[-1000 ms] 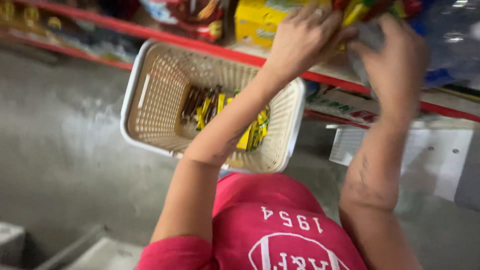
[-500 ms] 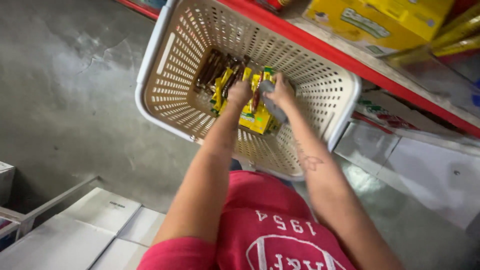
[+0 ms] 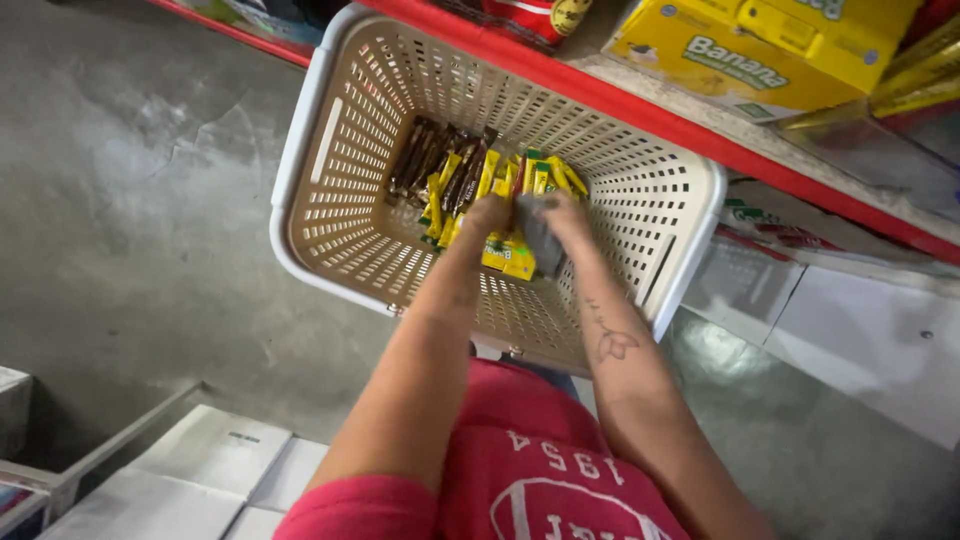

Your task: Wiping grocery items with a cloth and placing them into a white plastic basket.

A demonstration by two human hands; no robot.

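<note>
A beige slotted plastic basket (image 3: 340, 150) stands on the concrete floor against a shelf. Several yellow snack packets (image 3: 510, 258) and brown snack bars (image 3: 425, 155) lie in its far half. Both my hands reach down into it. My left hand (image 3: 488, 215) is curled with its fingers down on the yellow packets. Just to its right, my right hand (image 3: 566, 214) grips a grey cloth-like piece (image 3: 540, 243) that hangs between the two hands and touches the packets. My red shirt fills the bottom of the view.
A red-edged shelf (image 3: 640, 105) runs above the basket, carrying yellow cartons (image 3: 740, 50) and a red pack. White cartons (image 3: 860, 320) sit under the shelf at right. Flat white boxes (image 3: 190, 470) lie at lower left on the grey floor (image 3: 120, 200).
Both hands came down from the shelf into the basket, the right one bringing the grey piece along. Over the last half second they barely moved.
</note>
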